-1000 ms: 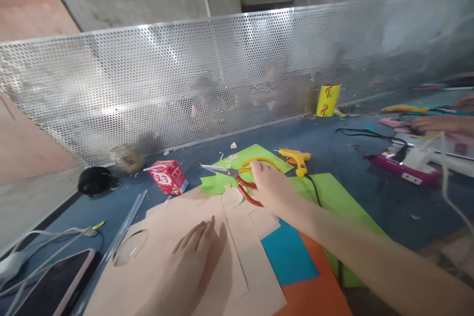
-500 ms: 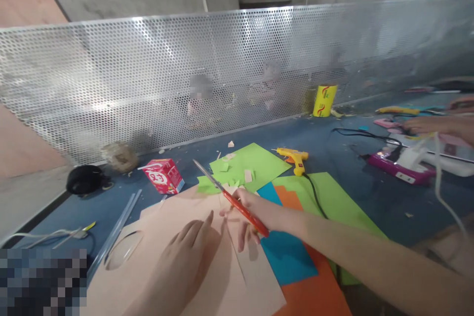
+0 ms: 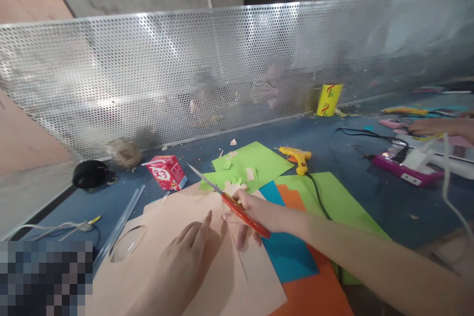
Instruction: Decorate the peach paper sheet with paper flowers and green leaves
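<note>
Gripping red-handled scissors (image 3: 230, 201) in the right hand (image 3: 247, 214), blades shut and pointing up-left over the far edge of the peach paper sheet (image 3: 192, 256), with the left hand (image 3: 184, 262) pressed flat and open on it. Already cut: an oval hole (image 3: 128, 244) near the sheet's left side and small scraps (image 3: 237, 180) lying on the green paper (image 3: 252, 160) beyond; no fresh cut begun at the blades yet, so most of the sheet seemingly left uncut.

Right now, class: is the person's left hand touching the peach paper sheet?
Touching. The head view shows the left hand lying flat, palm down, on the peach paper sheet, with no gap beneath the fingers.
</note>
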The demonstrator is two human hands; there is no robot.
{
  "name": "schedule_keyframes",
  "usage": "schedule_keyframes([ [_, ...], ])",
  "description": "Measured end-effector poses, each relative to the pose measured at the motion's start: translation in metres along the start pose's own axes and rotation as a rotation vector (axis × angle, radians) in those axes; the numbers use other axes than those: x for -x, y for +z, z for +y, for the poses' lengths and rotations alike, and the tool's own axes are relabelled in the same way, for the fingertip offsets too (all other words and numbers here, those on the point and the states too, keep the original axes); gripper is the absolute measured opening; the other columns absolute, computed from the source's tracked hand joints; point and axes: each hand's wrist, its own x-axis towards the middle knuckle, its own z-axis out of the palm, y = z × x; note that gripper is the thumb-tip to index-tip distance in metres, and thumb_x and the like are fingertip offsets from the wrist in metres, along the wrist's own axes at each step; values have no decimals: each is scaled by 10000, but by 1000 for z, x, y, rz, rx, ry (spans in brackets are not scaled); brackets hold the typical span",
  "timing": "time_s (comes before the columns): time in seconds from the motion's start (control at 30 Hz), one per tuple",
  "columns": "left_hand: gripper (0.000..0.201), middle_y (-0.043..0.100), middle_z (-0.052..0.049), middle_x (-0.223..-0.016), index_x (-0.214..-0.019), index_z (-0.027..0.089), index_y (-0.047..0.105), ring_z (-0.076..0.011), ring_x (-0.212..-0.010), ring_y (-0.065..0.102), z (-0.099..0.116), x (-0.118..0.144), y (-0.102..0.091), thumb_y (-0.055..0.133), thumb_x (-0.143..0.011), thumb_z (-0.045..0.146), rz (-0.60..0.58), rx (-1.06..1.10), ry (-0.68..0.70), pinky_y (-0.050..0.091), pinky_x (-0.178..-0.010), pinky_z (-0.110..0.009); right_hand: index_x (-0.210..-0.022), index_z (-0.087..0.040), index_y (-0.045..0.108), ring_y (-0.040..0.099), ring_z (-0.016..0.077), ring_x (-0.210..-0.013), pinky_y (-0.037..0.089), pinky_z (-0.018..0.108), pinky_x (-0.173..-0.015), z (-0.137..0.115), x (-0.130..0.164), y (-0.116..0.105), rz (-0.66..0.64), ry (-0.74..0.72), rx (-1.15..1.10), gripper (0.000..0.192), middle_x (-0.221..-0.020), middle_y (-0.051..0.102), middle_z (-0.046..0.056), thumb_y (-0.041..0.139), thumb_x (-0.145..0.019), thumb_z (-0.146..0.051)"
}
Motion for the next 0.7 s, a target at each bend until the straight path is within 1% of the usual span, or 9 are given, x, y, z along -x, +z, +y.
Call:
schedule_keyframes([
  [0.07,526,690,-89,-980,-1315,170,429,-197,-843,657,3,2,-3,347,-799,115,12,-37,-1,517,-711,-291,-944,-206,324,531,105,-348,351,144,-341,-1,1,1,8,11,3,354,-486,604,-52,581,-824,-418],
  [0.17,500,709,-98,-968,-1297,128,437,-194,-841,671,5,0,-6,338,-807,105,97,-77,41,531,-731,-296,-929,-208,337,507,88,-339,353,141,-348,-2,3,1,23,23,31,343,-509,615,-50,586,-823,-420],
  [0.23,532,702,-113,-1007,-1351,100,338,-197,-892,668,3,-3,-3,351,-820,120,147,-80,94,536,-755,-296,-927,-208,338,484,76,-328,346,139,-345,-3,4,1,20,23,41,345,-515,613,-53,586,-821,-424],
  [0.33,626,629,-136,-1179,-1421,115,142,-213,-1074,598,-1,-3,7,369,-839,154,179,-78,173,492,-895,-340,-929,-208,335,438,66,-297,326,141,-325,-2,4,1,10,16,66,359,-506,598,-59,580,-816,-445],
  [0.43,620,623,-120,-1194,-1433,158,81,-208,-1082,594,-3,3,15,330,-866,166,235,-83,175,482,-917,-342,-937,-208,335,434,65,-300,319,141,-323,-1,4,1,8,3,65,386,-512,594,-59,592,-799,-462],
  [0.5,571,647,-99,-1159,-1426,181,143,-189,-1038,620,-3,5,14,317,-883,180,267,-63,184,505,-876,-286,-941,-210,335,436,62,-305,313,139,-326,0,3,1,9,4,54,401,-522,596,-57,599,-789,-471],
  [0.57,510,663,-78,-1134,-1394,200,266,-170,-1000,639,-3,3,9,330,-888,202,263,-24,216,516,-842,-235,-942,-211,334,427,58,-299,305,138,-323,0,3,1,10,6,54,409,-530,598,-56,596,-786,-484],
  [0.63,463,665,-91,-1125,-1334,178,391,-188,-985,646,-3,-1,4,367,-873,220,233,-10,216,524,-840,-256,-942,-212,332,425,59,-297,300,139,-319,1,2,1,15,4,66,420,-525,591,-58,596,-780,-495],
  [0.7,426,646,-126,-1146,-1256,136,495,-234,-1012,631,-3,-5,1,398,-852,233,192,-19,172,527,-858,-323,-948,-213,331,450,68,-316,306,141,-322,1,2,2,18,3,79,426,-527,588,-56,599,-776,-497],
])
